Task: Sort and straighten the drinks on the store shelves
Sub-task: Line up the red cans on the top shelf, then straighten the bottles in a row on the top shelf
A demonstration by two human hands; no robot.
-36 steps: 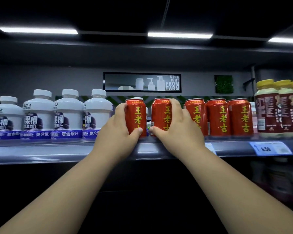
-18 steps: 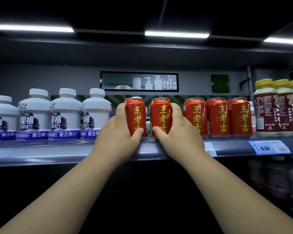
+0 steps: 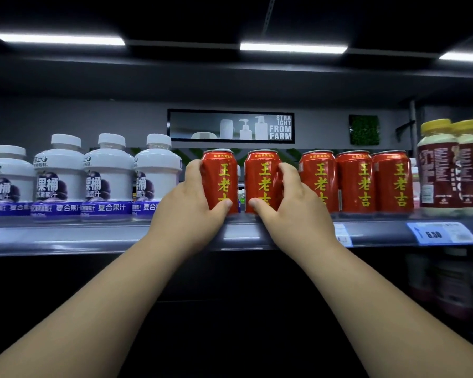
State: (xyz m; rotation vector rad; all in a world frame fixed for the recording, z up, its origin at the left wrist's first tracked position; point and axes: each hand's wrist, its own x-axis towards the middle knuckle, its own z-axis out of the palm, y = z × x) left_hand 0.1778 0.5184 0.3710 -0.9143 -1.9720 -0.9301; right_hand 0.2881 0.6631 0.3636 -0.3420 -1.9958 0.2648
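In the head view, the left hand [image 3: 191, 211] is wrapped round the leftmost can [image 3: 220, 175] of a row of red cans, thumb low across its front and fingers round its left side, hiding the can's foot and part of the lowest yellow character. The right hand [image 3: 290, 211] grasps the second can [image 3: 261, 175] in mirror fashion and also covers the lower left of the nearest of three more red cans [image 3: 355, 184]. Both held cans stand upright at the front edge of the shelf [image 3: 93, 236], a narrow gap between them; something small and green shows through it, too small to make out. A wider gap lies between the second can and the other three, which stand close side by side. The white bottles [image 3: 107, 181] end just beside the left fingers, the farthest cut by the frame edge. The yellow-capped bottles [image 3: 438, 170] run off the right edge. One price label [image 3: 443, 233] reads 6.50; another is half hidden behind the right wrist. Below the shelf all is dark and blurred
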